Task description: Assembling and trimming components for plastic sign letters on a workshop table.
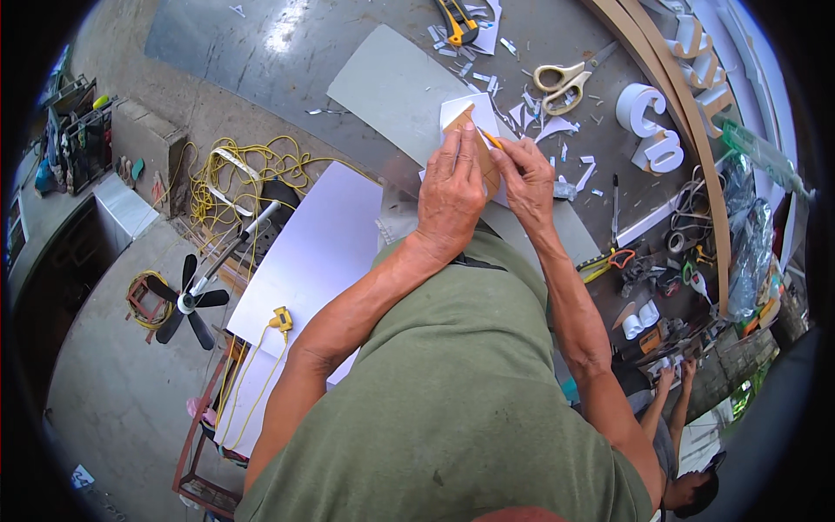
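My left hand (451, 193) lies with its fingers stretched out over a brown flat piece (464, 119), pressing it onto a small white sheet (452, 108). In my right hand (528, 180) is a yellow-orange pencil (490, 137), pinched in the fingers, its tip at the brown piece's right edge. Most of the brown piece is hidden under my left hand. Both pieces rest on a long pale grey board (383, 80), which lies across the dark table.
White offcuts (557, 128), cream-handled scissors (561, 84) and a yellow-black utility knife (458, 24) lie beyond my hands. White numeral-like shapes (651, 128) stand at right, inside a curved brown strip (706, 157). A yellow cord (213, 196) tangles at left. Another person's hands (677, 376) work at lower right.
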Available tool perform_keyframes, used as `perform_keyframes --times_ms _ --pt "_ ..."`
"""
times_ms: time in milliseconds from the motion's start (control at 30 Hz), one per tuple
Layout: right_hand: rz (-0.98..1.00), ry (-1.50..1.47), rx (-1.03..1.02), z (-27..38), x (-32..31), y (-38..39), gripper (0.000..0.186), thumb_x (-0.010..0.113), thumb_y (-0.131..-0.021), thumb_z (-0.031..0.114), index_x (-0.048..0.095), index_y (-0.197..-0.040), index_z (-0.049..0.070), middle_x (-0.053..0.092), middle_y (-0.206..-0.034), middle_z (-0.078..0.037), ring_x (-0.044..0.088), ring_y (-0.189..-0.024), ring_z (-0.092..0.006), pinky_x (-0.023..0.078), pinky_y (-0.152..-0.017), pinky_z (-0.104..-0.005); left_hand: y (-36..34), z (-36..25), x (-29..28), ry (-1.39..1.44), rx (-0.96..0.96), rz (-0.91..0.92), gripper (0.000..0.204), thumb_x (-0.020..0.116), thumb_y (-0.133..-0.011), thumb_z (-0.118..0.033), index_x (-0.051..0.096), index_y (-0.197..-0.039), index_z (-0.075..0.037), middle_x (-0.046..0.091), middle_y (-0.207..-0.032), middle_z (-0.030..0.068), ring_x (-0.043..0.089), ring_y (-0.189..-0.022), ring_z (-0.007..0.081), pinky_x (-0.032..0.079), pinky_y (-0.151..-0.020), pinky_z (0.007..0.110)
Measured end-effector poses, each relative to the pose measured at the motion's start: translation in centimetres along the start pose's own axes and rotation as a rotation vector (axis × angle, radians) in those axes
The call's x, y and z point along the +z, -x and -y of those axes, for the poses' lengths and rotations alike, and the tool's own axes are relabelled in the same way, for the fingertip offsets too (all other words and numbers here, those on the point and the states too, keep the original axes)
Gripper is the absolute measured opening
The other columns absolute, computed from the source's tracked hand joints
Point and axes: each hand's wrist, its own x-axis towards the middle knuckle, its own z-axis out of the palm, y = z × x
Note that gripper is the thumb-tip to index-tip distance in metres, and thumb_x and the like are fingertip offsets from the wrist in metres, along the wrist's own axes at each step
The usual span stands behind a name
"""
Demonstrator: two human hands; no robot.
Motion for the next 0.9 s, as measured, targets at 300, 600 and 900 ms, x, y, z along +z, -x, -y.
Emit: perform_keyframes --times_ms 300,600,900 --pt "0.47 0.306 -0.353 4.9 -3.8 -11.1 0.015 0.066 -0.096 0.009 0.072 -0.109 0.003 0.065 -0.086 -0.012 0.064 -0.083 -0.0269 0.052 -0.075 -0.0387 0.0 -0.5 0.3 -0.157 0.012 0.027 0.045 0.067 -0.079 -0.003 0.065 -0.118 0.02 0.051 -0.147 0.0326 0.049 -0.137 0.0409 0.047 -0.104 0.047" --pt "0.852 0.593 -0.749 4.9 1.7 -15.3 0.009 0.069 -0.087 0.004 0.071 -0.095 0.001 0.061 -0.089 -0.011 0.063 -0.092 -0.0292 0.053 -0.078 -0.0426 0.0 -0.4 0.4 -0.183 0.023 0.016 0.043 0.066 -0.079 -0.008 0.069 -0.113 0.018 0.052 -0.144 0.0368 0.052 -0.132 0.0428 0.047 -0.103 0.05" --pt "0.889 0.668 -0.87 5.4 2.4 -15.5 0.012 0.068 -0.08 -0.004 0.07 -0.091 0.001 0.059 -0.087 -0.01 0.062 -0.092 -0.0272 0.055 -0.077 -0.0399 -0.2 -0.2 0.1 -0.218 0.057 0.051 0.051 0.063 -0.083 -0.012 0.063 -0.123 0.02 0.055 -0.14 0.038 0.05 -0.134 0.0458 0.043 -0.107 0.052"
